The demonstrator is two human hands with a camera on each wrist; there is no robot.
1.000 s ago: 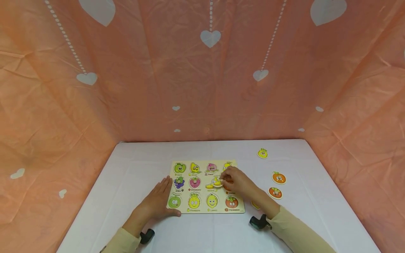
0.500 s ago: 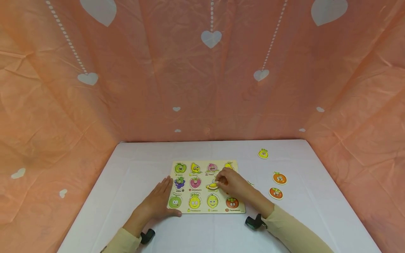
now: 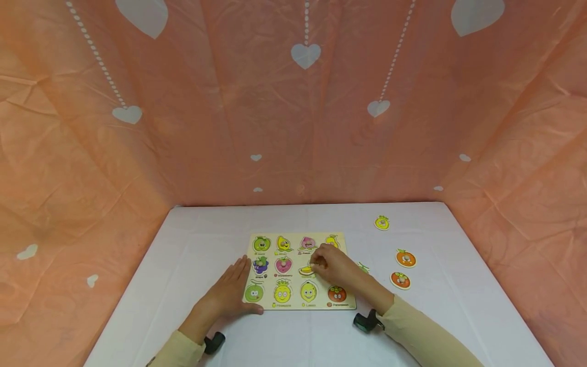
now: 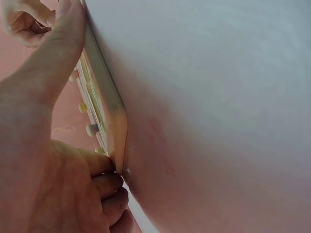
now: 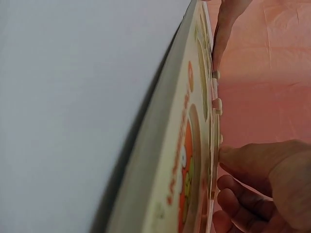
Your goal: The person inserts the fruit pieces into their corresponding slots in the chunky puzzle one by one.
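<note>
A wooden fruit puzzle board (image 3: 295, 293) lies on the white table. My left hand (image 3: 227, 293) rests against its left side, fingers stretched along that edge and thumb at the near edge. In the left wrist view, thumb and fingers touch the board's side (image 4: 108, 92). My right hand (image 3: 337, 266) is over the board's right half, pinching a yellow banana puzzle piece (image 3: 305, 270) at the banana spot. The fingers cover part of that piece and the orange spot. In the right wrist view, the right thumb (image 5: 243, 160) and fingertips sit right at the board's face.
Right of the board lie a pineapple piece (image 3: 382, 223), an orange piece (image 3: 405, 258) and a persimmon piece (image 3: 400, 280). Another piece (image 3: 363, 267) is mostly hidden behind the right forearm. Several knobbed pieces, such as the grape piece (image 3: 260, 264), sit in the board. Pink cloth surrounds the table.
My right hand has moved a little left and brought the banana piece down onto its matching picture. The left hand has stayed put.
</note>
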